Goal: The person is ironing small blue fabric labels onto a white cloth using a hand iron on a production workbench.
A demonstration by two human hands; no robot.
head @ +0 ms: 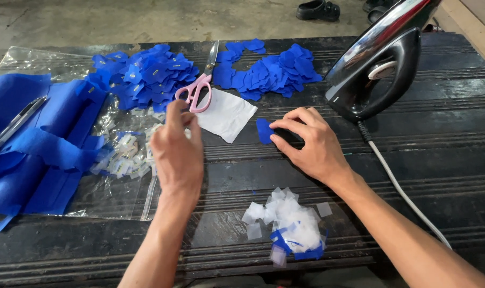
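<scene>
My left hand (176,152) hovers above the table with its fingers bunched together, just below the pink-handled scissors (198,90). Its back faces me, so whatever sits in the fingertips is hidden. My right hand (312,144) rests on the dark table, thumb and forefinger holding a small blue fabric piece (263,131) by its right edge. A white paper sheet (227,114) lies between the two hands.
Two heaps of small blue cut pieces (146,77) (274,72) lie at the back. Blue cloth (37,144) and a pen (15,124) sit at the left on clear plastic (119,189) with small white tags. A black iron (378,64) stands at the right, cord (400,186) trailing. White and blue scraps (290,224) lie in front.
</scene>
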